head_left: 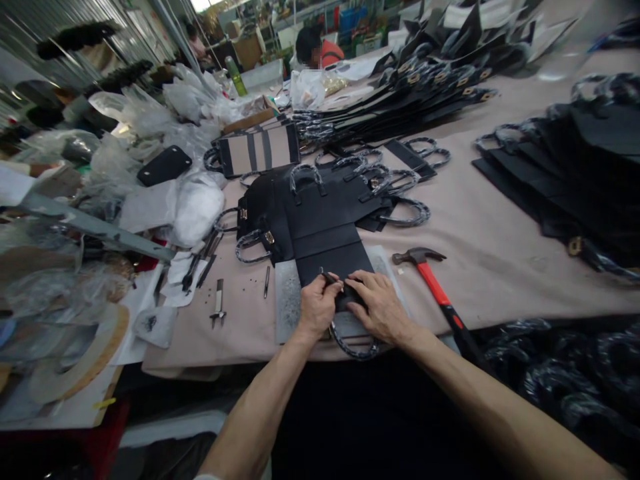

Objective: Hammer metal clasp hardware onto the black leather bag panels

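A black bag panel (325, 248) lies across a grey board (287, 300) at the table's near edge. In my left hand (319, 305), closed fingers grip a short dark rod-like tool (327, 275), tilted over the panel; its tip is hard to make out. My right hand (377, 303) holds the panel's near end, thumb and fingers apart on the black material. A plastic-wrapped handle (353, 347) loops off that end toward me. To the right rests a claw hammer (433, 280) with a red and black grip.
Left of the board lie a thin metal punch (267, 282) and a caliper-like tool (219, 303). More black bag pieces (265, 207) sit beyond the panel. Stacked bag panels (565, 173) stand right. Plastic bags (197, 207) crowd the left. A person (310, 50) is at the back.
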